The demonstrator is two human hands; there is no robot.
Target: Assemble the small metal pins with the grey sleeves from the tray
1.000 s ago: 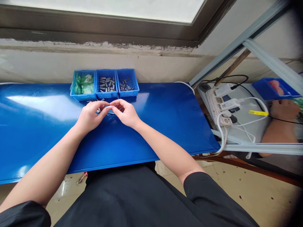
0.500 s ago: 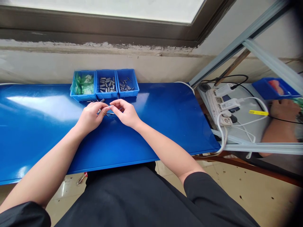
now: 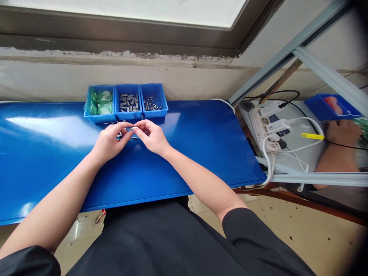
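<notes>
My left hand (image 3: 110, 140) and my right hand (image 3: 153, 137) meet fingertip to fingertip over the blue table (image 3: 186, 153), just in front of three blue bins. Both pinch a small grey metal part (image 3: 131, 129) between thumb and forefinger. A few loose small metal pieces (image 3: 119, 134) lie on the table under the hands, partly hidden. The left bin (image 3: 99, 103) holds green and white bits, the middle bin (image 3: 128, 102) holds grey cylinders, and the right bin (image 3: 153, 101) holds thin dark pins.
A wall and window sill run behind the bins. To the right stands a metal frame (image 3: 316, 65) with a power strip (image 3: 263, 126), white cables, another blue bin (image 3: 330, 106) and another person's arm (image 3: 339, 149). The floor shows below the table's front edge.
The hands have stayed in place; only the fingertips shifted slightly around the small part, and the view has drifted a little.
</notes>
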